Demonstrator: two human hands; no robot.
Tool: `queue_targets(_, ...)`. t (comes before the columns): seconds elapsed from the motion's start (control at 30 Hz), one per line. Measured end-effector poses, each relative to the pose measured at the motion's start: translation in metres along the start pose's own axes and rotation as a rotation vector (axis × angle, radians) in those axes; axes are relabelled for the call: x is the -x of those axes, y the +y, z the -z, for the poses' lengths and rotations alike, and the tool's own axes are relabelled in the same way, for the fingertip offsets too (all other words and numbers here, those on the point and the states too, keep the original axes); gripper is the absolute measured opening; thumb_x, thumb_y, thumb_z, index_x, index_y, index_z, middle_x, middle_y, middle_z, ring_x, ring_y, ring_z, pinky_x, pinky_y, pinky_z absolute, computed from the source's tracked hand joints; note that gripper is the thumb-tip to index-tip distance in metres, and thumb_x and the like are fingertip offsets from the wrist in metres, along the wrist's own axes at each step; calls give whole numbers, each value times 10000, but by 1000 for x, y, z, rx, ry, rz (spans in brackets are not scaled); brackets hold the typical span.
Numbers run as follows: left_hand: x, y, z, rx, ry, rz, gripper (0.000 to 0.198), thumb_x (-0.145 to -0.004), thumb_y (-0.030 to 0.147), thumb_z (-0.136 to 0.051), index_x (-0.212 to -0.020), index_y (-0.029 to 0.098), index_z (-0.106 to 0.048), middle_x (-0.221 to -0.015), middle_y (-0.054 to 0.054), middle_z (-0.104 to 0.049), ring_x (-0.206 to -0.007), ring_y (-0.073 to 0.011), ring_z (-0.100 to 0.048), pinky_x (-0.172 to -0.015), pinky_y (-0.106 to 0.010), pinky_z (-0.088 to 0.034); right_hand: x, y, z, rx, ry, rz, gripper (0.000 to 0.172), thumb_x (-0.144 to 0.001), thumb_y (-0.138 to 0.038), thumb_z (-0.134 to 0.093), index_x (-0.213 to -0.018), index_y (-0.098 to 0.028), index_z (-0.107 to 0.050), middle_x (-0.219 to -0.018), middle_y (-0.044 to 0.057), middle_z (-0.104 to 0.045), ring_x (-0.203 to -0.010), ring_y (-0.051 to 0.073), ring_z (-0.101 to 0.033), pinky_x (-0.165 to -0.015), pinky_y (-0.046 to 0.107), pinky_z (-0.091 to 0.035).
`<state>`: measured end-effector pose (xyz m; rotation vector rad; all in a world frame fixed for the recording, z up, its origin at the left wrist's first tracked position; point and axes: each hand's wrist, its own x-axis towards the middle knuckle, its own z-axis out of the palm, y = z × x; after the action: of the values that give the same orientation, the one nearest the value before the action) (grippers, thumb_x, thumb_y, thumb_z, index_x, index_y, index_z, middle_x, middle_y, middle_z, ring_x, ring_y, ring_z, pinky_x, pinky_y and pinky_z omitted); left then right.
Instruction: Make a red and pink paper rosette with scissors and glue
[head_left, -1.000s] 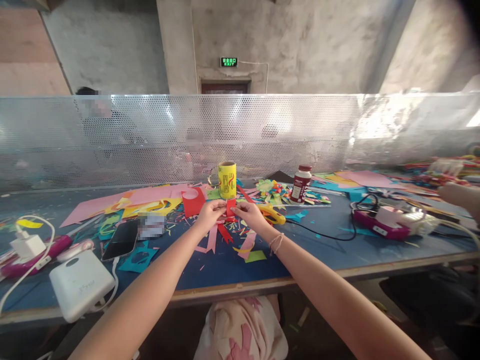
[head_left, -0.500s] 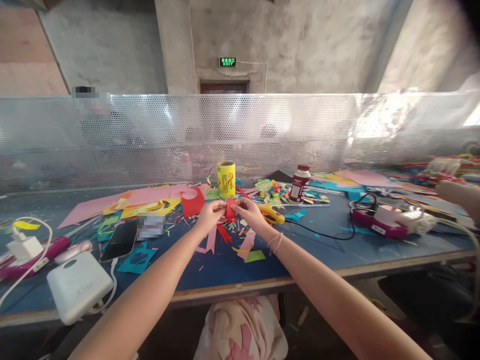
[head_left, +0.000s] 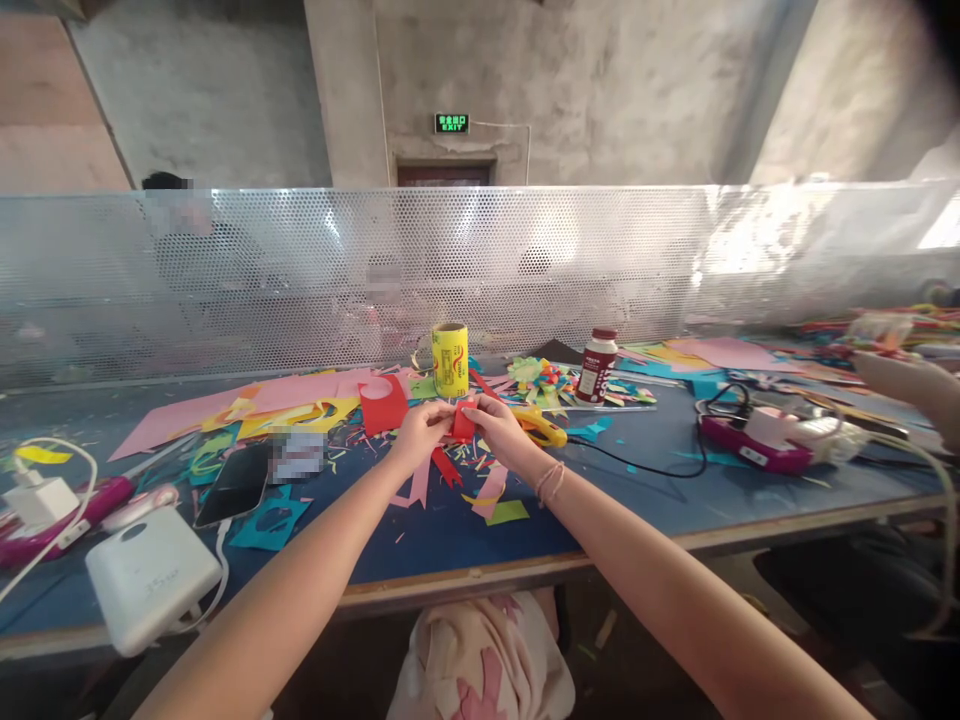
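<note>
- L hand [head_left: 418, 432] & R hand [head_left: 499, 430] meet mid-frame, both pinching a red paper [head_left: 463, 422] betw fingertips, just over the table [head_left: 450, 540]
- Yellow roll [head_left: 450, 359] upright just behind paper
- Scissors [head_left: 541, 428] lie right beside R hand
- Bottle [head_left: 598, 365] upright, further right

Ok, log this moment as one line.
left hand: pinches red paper piece | right hand: pinches same piece | yellow roll: upright behind them
</note>
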<state>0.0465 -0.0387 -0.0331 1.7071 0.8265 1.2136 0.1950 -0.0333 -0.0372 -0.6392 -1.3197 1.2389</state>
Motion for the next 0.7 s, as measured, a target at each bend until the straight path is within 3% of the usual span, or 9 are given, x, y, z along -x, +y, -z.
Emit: queue_targets(0.7, 0, 2, -1, 29, -4, 16, 203, -759, 253, -575, -909, 142, -655, -944, -80, -693, -772, -182, -669, -667, -306, -566, 0, -1, 0, -43, 4, -30, 271, -594, -377, -737, -667, -163, -588, -655, -18, -581, -615, 94, -514, -636, 245, -414)
